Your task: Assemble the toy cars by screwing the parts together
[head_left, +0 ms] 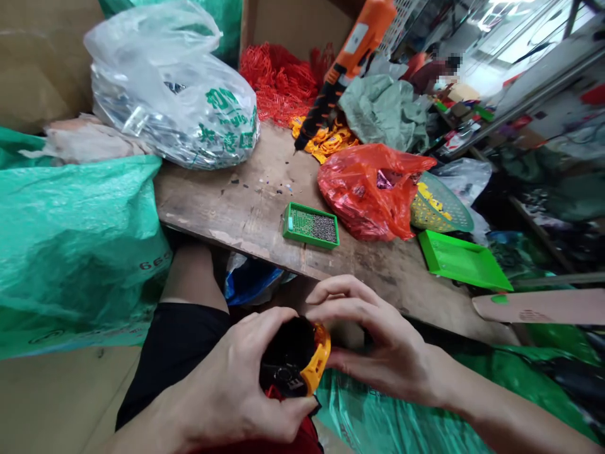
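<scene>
Low in front of me, my left hand [246, 378] is wrapped round a dark, hollow plastic shell [286, 356]. Along the shell's right rim sits a curved orange-yellow plastic piece [319, 359]. My right hand [378, 340] curls about that piece from the right, its thumb and fingertips at the rim; the exact contact is partly hidden. A bit of red shows under the shell. Beyond the hands, on the wooden table, lies a small green tray [302, 240] with many small dark screws [324, 228] in it. An orange and black electric screwdriver [338, 72] hangs tip down above the table.
A clear bag [165, 101] of shiny parts, red plastic parts [278, 79], orange parts [331, 139] and a red bag [368, 189] line the table [227, 208]. At right are a green basket [437, 211] and bright green tray [466, 261]. A green sack [80, 246] stands left. Someone works far back.
</scene>
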Available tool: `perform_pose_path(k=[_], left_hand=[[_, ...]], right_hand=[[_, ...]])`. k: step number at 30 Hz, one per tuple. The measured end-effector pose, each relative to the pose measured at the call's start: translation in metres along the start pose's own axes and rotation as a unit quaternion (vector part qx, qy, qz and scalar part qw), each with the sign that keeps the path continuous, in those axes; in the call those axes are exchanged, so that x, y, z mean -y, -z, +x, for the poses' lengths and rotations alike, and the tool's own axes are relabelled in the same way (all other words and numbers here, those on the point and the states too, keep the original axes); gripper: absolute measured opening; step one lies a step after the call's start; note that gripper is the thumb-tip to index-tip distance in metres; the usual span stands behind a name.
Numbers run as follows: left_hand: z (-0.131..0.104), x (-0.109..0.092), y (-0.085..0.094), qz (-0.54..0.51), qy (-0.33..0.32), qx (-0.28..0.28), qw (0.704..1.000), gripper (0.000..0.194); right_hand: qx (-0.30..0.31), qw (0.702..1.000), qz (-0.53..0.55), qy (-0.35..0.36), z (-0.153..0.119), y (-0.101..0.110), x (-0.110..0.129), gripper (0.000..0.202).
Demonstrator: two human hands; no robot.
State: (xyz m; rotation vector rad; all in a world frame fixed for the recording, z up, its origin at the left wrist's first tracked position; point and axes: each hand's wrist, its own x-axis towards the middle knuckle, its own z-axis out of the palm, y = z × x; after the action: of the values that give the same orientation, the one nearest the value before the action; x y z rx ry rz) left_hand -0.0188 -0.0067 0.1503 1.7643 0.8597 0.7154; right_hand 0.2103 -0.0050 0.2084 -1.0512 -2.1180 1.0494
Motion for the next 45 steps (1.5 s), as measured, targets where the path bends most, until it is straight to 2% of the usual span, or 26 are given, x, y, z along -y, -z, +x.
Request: perform_pose_path(k=[3, 6, 9, 12, 17, 23, 26, 30, 35, 38, 41, 45], left_hand=[[-0.002, -0.002, 0.0, 0.095, -0.068, -0.046, 0.992, 0.048], [-0.002, -0.005, -0.001, 0.151, -0.103, -0.073, 0.98, 0.041], [-0.002, -0.004, -0.002, 0.187, -0.111, -0.079, 0.973, 0.036], [-0.003, -0.001, -0.005, 0.222, -0.136, -0.107, 0.959, 0.045], [-0.007, 0.004, -0.006, 0.299, -0.158, -0.114, 0.934, 0.036], [-0.009, 0.01, -0.011, 0.41, -0.161, -0.094, 0.893, 0.049], [-0.006, 0.011, -0.017, 0.45, -0.149, -0.095, 0.876, 0.051], [-0.003, 0.011, -0.027, 0.483, -0.14, -0.099, 0.859, 0.046], [0.0, 0.013, -0.035, 0.52, -0.112, -0.107, 0.84, 0.039], [0.001, 0.014, -0.037, 0.531, -0.111, -0.113, 0.832, 0.035], [0.004, 0.016, -0.038, 0.523, -0.114, -0.119, 0.836, 0.037], [0.008, 0.018, -0.034, 0.487, -0.108, -0.125, 0.858, 0.042]], right_hand=[[-0.101, 0.991, 0.043, -0.076, -0.016, -0.018, -0.01, 0.06], [-0.146, 0.97, 0.114, -0.16, -0.024, -0.031, -0.014, 0.05], [-0.147, 0.95, 0.163, -0.224, -0.025, -0.037, -0.012, 0.033], [-0.146, 0.933, 0.194, -0.265, -0.026, -0.041, -0.01, 0.025], [-0.137, 0.903, 0.271, -0.305, -0.025, -0.044, -0.006, 0.026], [-0.083, 0.865, 0.314, -0.383, -0.013, -0.036, 0.002, 0.037], [-0.114, 0.853, 0.292, -0.417, -0.007, -0.043, -0.002, 0.044], [-0.16, 0.847, 0.248, -0.442, -0.001, -0.054, -0.014, 0.039], [-0.172, 0.874, 0.191, -0.412, 0.005, -0.056, -0.025, 0.028], [-0.185, 0.881, 0.18, -0.396, 0.007, -0.058, -0.029, 0.029], [-0.196, 0.88, 0.183, -0.393, 0.007, -0.062, -0.034, 0.032], [-0.21, 0.879, 0.175, -0.391, 0.009, -0.062, -0.034, 0.032]])
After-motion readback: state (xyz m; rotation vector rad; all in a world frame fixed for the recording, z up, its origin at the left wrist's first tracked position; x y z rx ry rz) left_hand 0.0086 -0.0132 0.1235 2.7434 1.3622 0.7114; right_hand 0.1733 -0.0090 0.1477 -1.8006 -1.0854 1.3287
